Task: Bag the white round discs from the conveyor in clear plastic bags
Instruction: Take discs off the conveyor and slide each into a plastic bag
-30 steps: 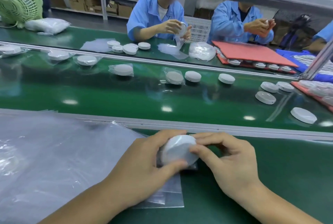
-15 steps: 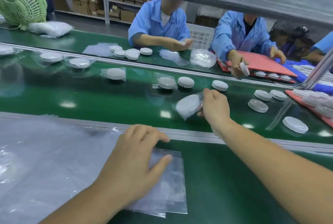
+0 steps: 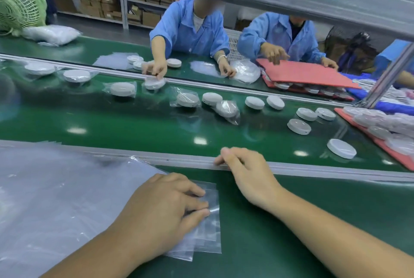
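My left hand [image 3: 165,208] lies flat on a small stack of clear plastic bags [image 3: 208,233] on the near green bench, fingers pressing the top one. My right hand [image 3: 246,170] is empty, fingers loosely curled over the metal rail [image 3: 336,171] at the belt's near edge. On the green conveyor [image 3: 134,125] a bagged white disc [image 3: 226,109] lies tilted beside a bare disc [image 3: 212,98]. More bare white discs sit to the right, the nearest one [image 3: 341,148] by the front edge. Several bagged discs [image 3: 122,89] lie further left.
A large clear plastic sheet [image 3: 56,199] covers the bench on my left. Red foam trays [image 3: 380,141] loaded with discs sit at the right. Two people in blue coats [image 3: 192,29] work across the belt. A green fan [image 3: 18,2] stands far left.
My right hand let go of the bagged disc on the belt and drew back to the near rail. My left hand stayed on the bag stack.
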Action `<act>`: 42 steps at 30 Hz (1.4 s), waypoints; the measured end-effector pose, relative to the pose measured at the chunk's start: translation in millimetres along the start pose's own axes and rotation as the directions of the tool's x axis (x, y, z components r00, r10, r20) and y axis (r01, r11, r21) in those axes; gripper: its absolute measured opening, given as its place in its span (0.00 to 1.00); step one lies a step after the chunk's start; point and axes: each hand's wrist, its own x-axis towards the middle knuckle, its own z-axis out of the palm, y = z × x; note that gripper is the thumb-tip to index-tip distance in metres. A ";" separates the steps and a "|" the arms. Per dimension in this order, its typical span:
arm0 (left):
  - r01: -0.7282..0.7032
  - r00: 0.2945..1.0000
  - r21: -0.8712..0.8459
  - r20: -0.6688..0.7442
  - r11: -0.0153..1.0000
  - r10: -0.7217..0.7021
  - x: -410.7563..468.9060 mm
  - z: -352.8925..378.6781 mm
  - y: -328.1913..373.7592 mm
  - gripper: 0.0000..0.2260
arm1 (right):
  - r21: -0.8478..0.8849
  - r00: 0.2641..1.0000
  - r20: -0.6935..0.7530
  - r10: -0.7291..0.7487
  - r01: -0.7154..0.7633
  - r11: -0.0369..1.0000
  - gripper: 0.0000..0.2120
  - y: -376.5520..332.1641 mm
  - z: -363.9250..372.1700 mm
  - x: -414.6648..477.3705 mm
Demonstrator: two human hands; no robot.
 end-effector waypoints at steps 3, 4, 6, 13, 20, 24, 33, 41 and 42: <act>0.012 1.000 -0.016 -0.010 1.000 -0.012 -2.1 1.1 -1.2 0.13 | -0.081 0.993 -0.044 -0.112 0.108 0.991 0.22 7.3 0.8 -18.7; 0.012 1.000 -0.011 -0.011 1.000 -0.012 -2.1 0.8 -1.6 0.12 | -0.085 0.991 -0.058 -0.117 0.112 0.990 0.22 8.5 1.9 -17.3; 0.013 1.000 -0.011 -0.017 1.000 -0.013 -1.5 0.4 -2.1 0.12 | -0.116 0.997 -0.055 -0.058 0.052 0.992 0.19 8.1 4.4 -12.5; 0.034 0.999 -0.019 -0.030 0.999 -0.035 -1.8 2.5 -2.5 0.13 | -0.112 0.997 -0.082 0.013 -0.022 0.993 0.15 12.0 5.5 -10.2; 0.056 0.998 0.007 -0.024 0.998 -0.055 -1.4 0.9 -1.0 0.17 | -0.062 0.987 -0.156 0.044 -0.054 0.997 0.09 9.5 3.7 -10.5; 0.054 0.999 0.006 -0.004 0.999 -0.054 0.0 -0.2 0.1 0.19 | -0.061 0.987 -0.153 0.043 -0.053 0.997 0.09 10.5 3.9 -9.6; 0.011 0.998 0.023 0.054 1.000 -0.012 3.2 -11.6 2.8 0.08 | -0.025 0.952 -0.306 -0.023 0.016 1.000 0.09 21.5 -17.5 5.7; 0.172 0.978 -0.221 -0.080 0.960 -0.194 5.5 -13.4 -4.7 0.05 | -0.628 0.752 -0.298 0.588 -0.618 0.473 0.36 142.0 -156.9 55.9; 0.178 0.975 -0.251 -0.083 0.952 -0.204 6.8 -13.6 -5.4 0.05 | -0.650 0.777 -0.269 0.570 -0.583 0.488 0.34 148.8 -160.7 57.4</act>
